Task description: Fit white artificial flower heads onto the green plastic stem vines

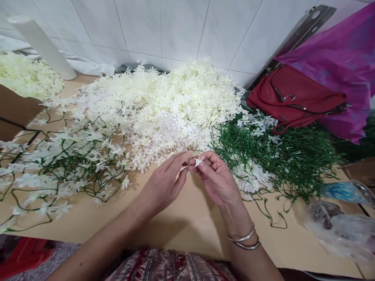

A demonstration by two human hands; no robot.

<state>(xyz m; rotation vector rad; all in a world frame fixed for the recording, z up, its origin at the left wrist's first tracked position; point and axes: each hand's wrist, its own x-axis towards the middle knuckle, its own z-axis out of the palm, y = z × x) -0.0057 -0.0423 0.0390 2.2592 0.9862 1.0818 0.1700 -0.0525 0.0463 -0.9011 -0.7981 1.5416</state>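
Between the thumb and fingers of my right hand (218,177) is a small white artificial flower (199,161), held above the near part of the table. My left hand (168,179) meets it from the left, its fingertips closed together close to the flower. Whatever those left fingertips pinch is hidden. Just beyond both hands spreads a big heap of cream and white artificial blossoms (187,97). To the right lies a tangle of green plastic stems (249,136), some with white pieces among them. At the left is a loose pile of white flowers on green stems (79,156).
A red handbag (301,95) and a purple plastic bag (336,58) stand at the back right. Clear plastic bags (340,226) lie at the right edge. A white roll (42,47) leans at the back left, near a cardboard box (17,111). Behind is a tiled wall (178,31).
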